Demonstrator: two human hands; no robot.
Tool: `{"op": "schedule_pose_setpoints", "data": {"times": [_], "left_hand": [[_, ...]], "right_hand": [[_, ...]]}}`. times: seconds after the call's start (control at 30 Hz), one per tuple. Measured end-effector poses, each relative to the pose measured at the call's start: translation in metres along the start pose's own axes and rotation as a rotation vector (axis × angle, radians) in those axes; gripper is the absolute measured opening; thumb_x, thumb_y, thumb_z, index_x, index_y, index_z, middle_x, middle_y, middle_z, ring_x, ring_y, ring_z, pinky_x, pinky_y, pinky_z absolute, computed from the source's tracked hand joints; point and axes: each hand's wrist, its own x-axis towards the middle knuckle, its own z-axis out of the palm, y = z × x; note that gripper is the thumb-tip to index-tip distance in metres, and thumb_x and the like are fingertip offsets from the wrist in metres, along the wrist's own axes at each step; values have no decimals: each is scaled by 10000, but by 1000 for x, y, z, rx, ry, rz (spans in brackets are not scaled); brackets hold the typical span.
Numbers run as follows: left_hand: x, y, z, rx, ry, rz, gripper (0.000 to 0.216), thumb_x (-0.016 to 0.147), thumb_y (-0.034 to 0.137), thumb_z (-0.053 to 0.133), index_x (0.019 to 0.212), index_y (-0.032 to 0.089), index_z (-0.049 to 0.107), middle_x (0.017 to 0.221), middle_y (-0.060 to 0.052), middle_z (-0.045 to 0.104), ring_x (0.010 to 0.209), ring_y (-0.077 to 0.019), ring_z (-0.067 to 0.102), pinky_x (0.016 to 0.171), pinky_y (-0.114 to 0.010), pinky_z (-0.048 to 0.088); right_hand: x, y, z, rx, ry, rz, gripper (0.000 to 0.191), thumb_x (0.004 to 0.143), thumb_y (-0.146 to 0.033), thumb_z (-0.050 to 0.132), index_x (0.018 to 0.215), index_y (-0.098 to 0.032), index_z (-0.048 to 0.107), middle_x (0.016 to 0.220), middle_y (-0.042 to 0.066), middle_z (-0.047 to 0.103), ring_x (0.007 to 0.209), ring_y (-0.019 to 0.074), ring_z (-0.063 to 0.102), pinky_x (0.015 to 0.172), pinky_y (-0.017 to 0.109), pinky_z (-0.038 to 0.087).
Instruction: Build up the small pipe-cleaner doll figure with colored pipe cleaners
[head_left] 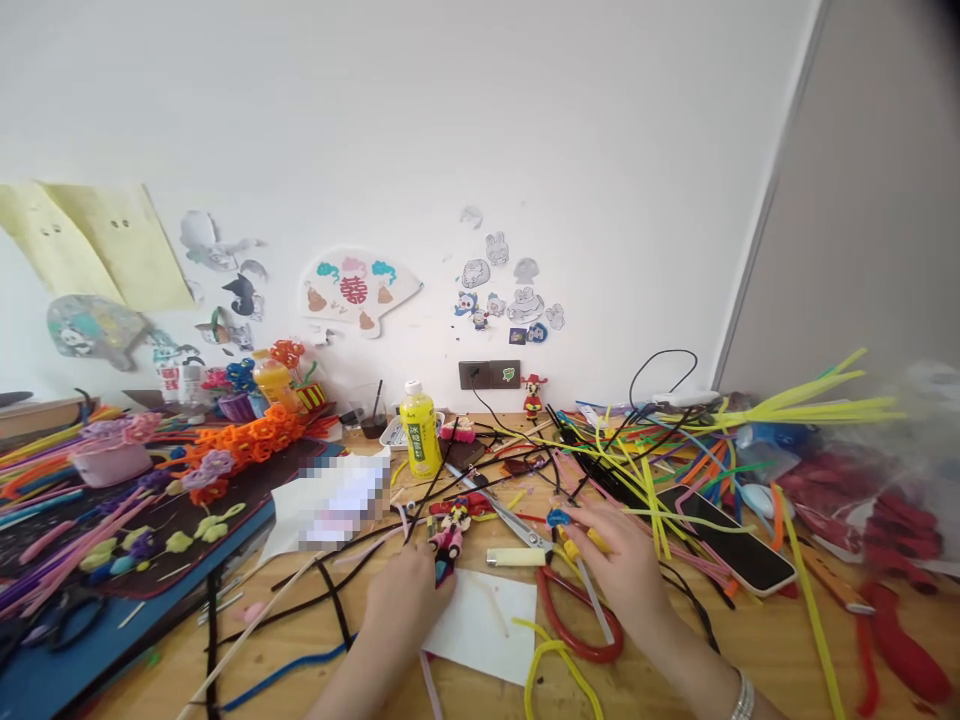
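My left hand (407,594) is closed around the lower part of a small pink-and-black figure (448,537), held upright over a white sheet of paper (487,625). In my right hand (624,560) is what looks like a small glue gun (571,547), with a blue tip, yellow parts and a pale stick out of its lower end; my fingers hide some of it. Between the hands lie a pale yellow lighter (516,557) and red-handled scissors (544,590), blades pointing away from me. A yellow pipe cleaner (551,650) curls over the paper's edge.
A yellow-green drink bottle (421,432) stands behind the figure. Loose pipe cleaners (645,480) and a phone (731,545) lie at right. On the left are a blue mat (157,620), black scissors (71,620) and orange fuzzy flowers (232,450). A red figure (533,397) stands by the wall.
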Motion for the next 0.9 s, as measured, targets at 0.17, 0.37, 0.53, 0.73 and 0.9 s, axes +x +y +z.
{"op": "schedule_pose_setpoints", "data": {"times": [0.17,0.37,0.53,0.73,0.9], "left_hand": [[5,-4,3,6,84,22,267,709,86,421,943,75,549,962,-206,611,917,-290,590,717,-342,433],[16,-14,6,-255,176,116,306,757,114,380,1025,129,529,901,-138,655,836,-230,612,729,-308,436],[14,-16,-11,-465,155,278,270,747,236,463,982,197,590,786,-50,667,717,-204,608,684,-306,458],[3,4,-21,-748,34,510,310,759,274,508,1051,229,600,1035,-68,660,901,-204,595,793,-293,456],[1,10,-10,-803,56,510,273,758,287,528,1012,231,611,995,-56,674,897,-204,594,809,-305,455]], "right_hand": [[0,-4,0,1,17,-35,182,836,-294,516,863,-221,679,796,62,711,716,204,653,720,371,515],[2,-6,0,9,83,5,145,817,-272,541,837,-220,675,765,59,708,707,202,653,653,341,534],[4,-12,-6,-64,55,-152,171,839,-196,503,901,-221,660,768,54,707,711,194,651,689,352,533],[3,-22,-11,-197,32,-525,251,827,-66,493,1033,-156,604,830,76,713,742,182,654,687,330,540],[-2,-24,-5,-298,-25,-611,284,848,-61,438,1073,-146,590,845,88,713,758,185,657,709,331,536]]}}
